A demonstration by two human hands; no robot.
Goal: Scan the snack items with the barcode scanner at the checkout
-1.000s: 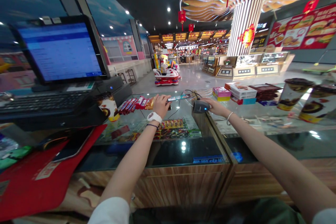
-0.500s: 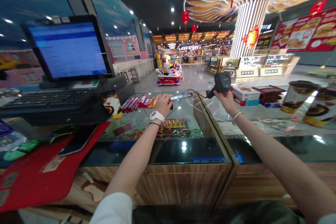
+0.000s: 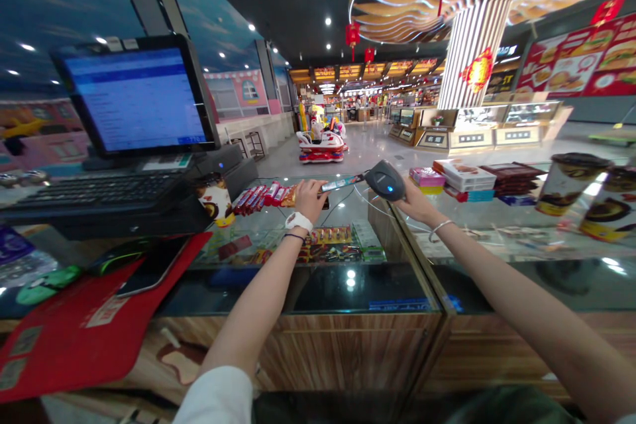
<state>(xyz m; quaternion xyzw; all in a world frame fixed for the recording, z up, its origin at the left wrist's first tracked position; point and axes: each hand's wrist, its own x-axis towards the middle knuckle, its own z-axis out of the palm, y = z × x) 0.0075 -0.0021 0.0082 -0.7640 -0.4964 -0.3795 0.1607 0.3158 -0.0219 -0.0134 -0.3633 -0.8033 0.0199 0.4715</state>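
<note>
Over the glass counter (image 3: 348,211), near its middle, a thin blue and white packet (image 3: 342,183) points away from the left hand (image 3: 311,201). Its near end is hidden under the fingers, and I can't tell if it touches the glass. Just beside its far tip is a dark scanner (image 3: 385,180) with a blue light. The scanner's handle and most of the right hand's (image 3: 415,202) fingers are hidden behind its head.

The left hand is nearly closed, its back up, pinching the packet. The right hand is curled around the scanner. Both arms reach forward, elbows bent a little. A white watch (image 3: 299,221) is on the left wrist and a thin bracelet (image 3: 440,230) on the right.

The small writing on the packet and scanner is too tiny to read. Red snack bars (image 3: 256,198) lie left of the left hand. Farther left, the screen (image 3: 139,99) shows blurry lines. Right of the scanner are flat boxes (image 3: 467,175). Far back, a sign (image 3: 432,139) says 名烟.
</note>
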